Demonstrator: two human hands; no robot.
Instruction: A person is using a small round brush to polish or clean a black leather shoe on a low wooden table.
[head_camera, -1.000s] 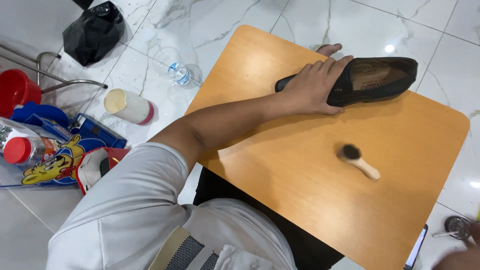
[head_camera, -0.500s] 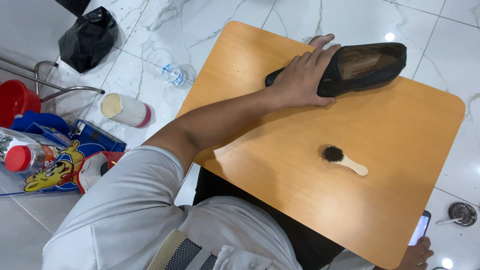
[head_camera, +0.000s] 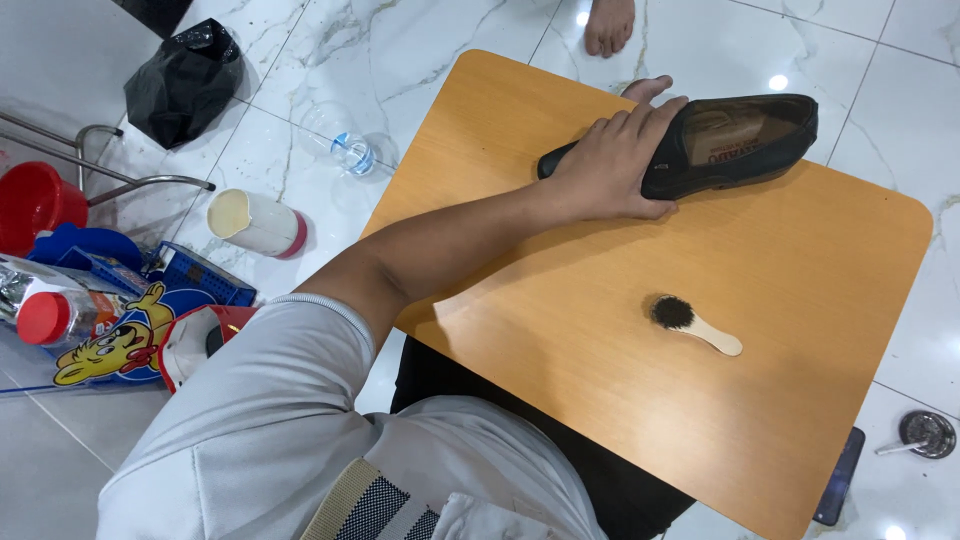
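A black slip-on shoe (head_camera: 745, 140) lies on its side at the far edge of a small orange wooden table (head_camera: 600, 400). My left hand (head_camera: 610, 165) reaches across from the left and is clamped over the shoe's front part, fingers over the top and thumb on the near side. Nearer me, a small brush (head_camera: 695, 325) with dark bristles and a pale wooden handle lies loose in the middle of the table, touched by nothing. My right hand is out of view.
On the white marble floor to the left are a black plastic bag (head_camera: 185, 80), a clear bottle (head_camera: 340, 145), a white and pink can (head_camera: 258, 222), a red bucket (head_camera: 30, 200) and a blue basket (head_camera: 190, 275). Another person's bare foot (head_camera: 610, 25) is beyond the table. A dark phone (head_camera: 840, 475) lies at lower right.
My right hand, seen at the lower right edge before, has left the view. The view has shifted a little; my left hand stays on the shoe and the brush has not moved.
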